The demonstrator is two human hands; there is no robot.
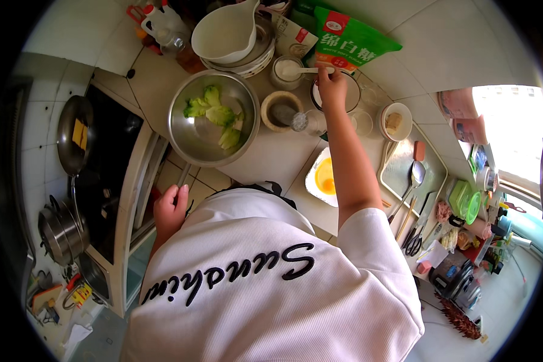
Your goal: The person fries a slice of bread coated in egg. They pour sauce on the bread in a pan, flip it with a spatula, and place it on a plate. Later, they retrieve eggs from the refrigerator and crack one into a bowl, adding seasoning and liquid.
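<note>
My right hand [332,90] holds the handle of a white plastic spoon [305,70], whose bowl is over or in a glass jar of white powder or grains [288,72]. Under that hand stands a dark-rimmed white bowl [353,92]. My left hand [169,210] is at the counter's front edge, fingers curled, holding nothing that I can see. Near my right forearm is a white dish [314,181] with raw egg [324,176]. A steel basin [176,140] with lettuce leaves [219,113] sits left of a stone-like mortar [267,108].
A frying pan [65,113] with yellow pieces rests by the black cooktop [113,117] at left. Behind the jar stands a green sugar bag [357,38]. A glass shaker [314,123] is near my forearm. At right lie a tray [400,163], a metal spoon [417,174], chopsticks and a knife.
</note>
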